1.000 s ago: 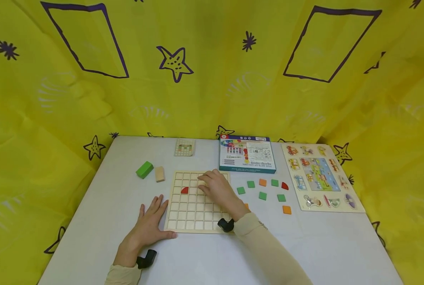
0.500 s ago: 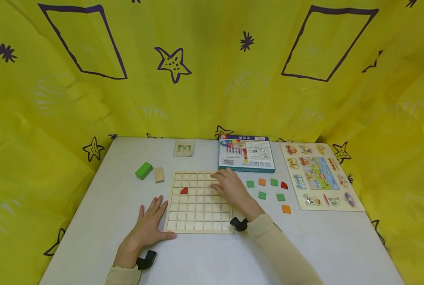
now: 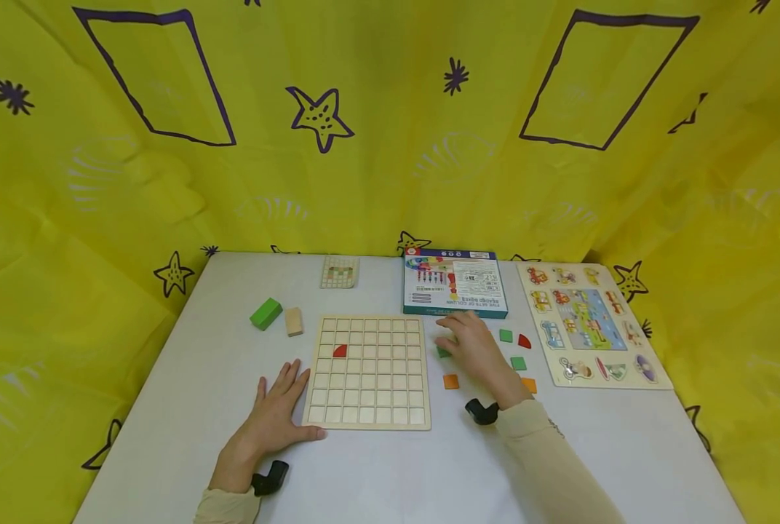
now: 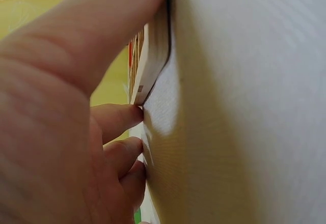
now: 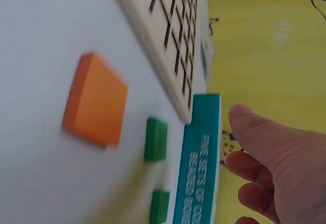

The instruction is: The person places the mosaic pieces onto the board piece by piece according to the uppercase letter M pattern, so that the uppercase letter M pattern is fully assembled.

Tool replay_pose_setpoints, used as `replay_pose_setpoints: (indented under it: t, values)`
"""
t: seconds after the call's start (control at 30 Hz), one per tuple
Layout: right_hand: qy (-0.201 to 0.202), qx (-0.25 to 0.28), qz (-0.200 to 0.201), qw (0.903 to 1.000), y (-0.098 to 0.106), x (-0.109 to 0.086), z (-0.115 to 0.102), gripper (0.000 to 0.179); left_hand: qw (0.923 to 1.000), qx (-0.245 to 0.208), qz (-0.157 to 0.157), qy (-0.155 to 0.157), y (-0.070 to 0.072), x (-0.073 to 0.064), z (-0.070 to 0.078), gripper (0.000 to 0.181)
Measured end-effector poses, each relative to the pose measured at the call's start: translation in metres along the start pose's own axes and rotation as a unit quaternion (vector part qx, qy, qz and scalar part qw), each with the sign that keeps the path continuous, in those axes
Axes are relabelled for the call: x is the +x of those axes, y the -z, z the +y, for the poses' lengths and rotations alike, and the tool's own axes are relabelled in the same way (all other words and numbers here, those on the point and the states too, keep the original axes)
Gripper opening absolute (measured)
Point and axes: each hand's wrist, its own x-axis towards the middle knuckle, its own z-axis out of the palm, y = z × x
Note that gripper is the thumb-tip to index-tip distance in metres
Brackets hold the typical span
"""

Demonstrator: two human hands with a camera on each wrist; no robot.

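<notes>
The wooden grid board (image 3: 367,386) lies on the table with a red quarter-circle tile (image 3: 340,351) in one of its squares. Beside the board's left edge my left hand (image 3: 275,415) rests with spread fingers, the thumb along its front corner. The left wrist view shows the fingertips (image 4: 133,113) right at the board's side. My right hand (image 3: 478,353) hovers right of the board, fingers loosely bent, with nothing between them in the right wrist view. Under its fingertips is a green square tile (image 3: 443,352); an orange square tile (image 5: 99,102) lies nearer the front.
More tiles lie to the right, among them a green one (image 3: 517,363) and a red quarter-circle (image 3: 524,340). Behind stand a teal-edged box (image 3: 455,284) and a small pattern card (image 3: 340,272). A picture puzzle (image 3: 589,320) is far right; a green block (image 3: 266,314) and a plain wooden block (image 3: 294,321) sit left.
My right hand has moved right, from over the board to over the loose tiles, uncovering the board's right side. The left hand has stayed at the board's edge.
</notes>
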Motion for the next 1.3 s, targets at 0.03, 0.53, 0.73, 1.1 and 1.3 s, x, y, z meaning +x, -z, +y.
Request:
replay_pose_setpoints:
  t: [0.03,0.53,0.73,1.1,1.3]
  values:
    - [-0.002,0.0,0.004,1.0,0.001,-0.002,0.004,0.036,1.0,0.001,0.0,0.0,0.0,0.0,0.0,0.118]
    - [0.014,-0.042,0.015,0.9989,0.003,-0.016,0.043,0.034,1.0,0.0,0.003,-0.004,0.001,-0.001,0.001,0.117]
    - [-0.003,-0.032,0.006,0.9995,0.001,-0.018,0.048,0.034,1.0,-0.002,0.005,-0.005,0.0,-0.001,0.0,0.117]
    - [-0.029,-0.04,-0.012,0.9987,-0.002,-0.017,0.049,0.035,1.0,-0.001,0.002,0.001,0.0,-0.001,0.0,0.118]
    - [-0.033,-0.041,-0.013,0.9986,-0.002,-0.018,0.049,0.032,1.0,0.003,0.001,0.001,0.001,-0.001,0.001,0.118]
